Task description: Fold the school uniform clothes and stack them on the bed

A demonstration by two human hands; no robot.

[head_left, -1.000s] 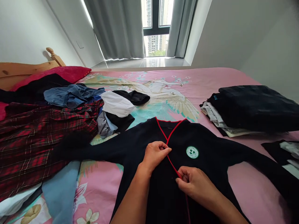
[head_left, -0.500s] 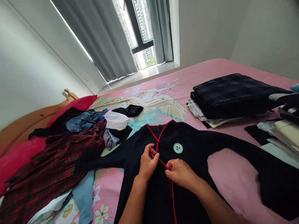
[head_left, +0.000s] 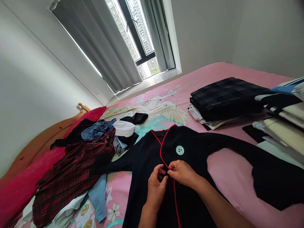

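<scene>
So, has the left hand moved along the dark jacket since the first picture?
Yes. Against the green badge, the left hand has moved down the dark jacket, from about the badge's level to below it.

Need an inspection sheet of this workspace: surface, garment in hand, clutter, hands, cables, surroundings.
Surface: pink bed sheet printed with flowers and birds.
Job's things: black long-sleeved cardigan with red trim, spread front up; round green-and-white badge on its chest.
Clutter: loose heap at left, including red-and-black plaid garment, blue cloth garment and white cloth; folded stacks at right, one topped by dark checked cloth.
Hands: right hand pinches the red trim; left hand is curled beside it, grip unclear.
Cables: nothing seen.
Surroundings: grey curtains, dark-framed window, wooden headboard, red pillow.
</scene>
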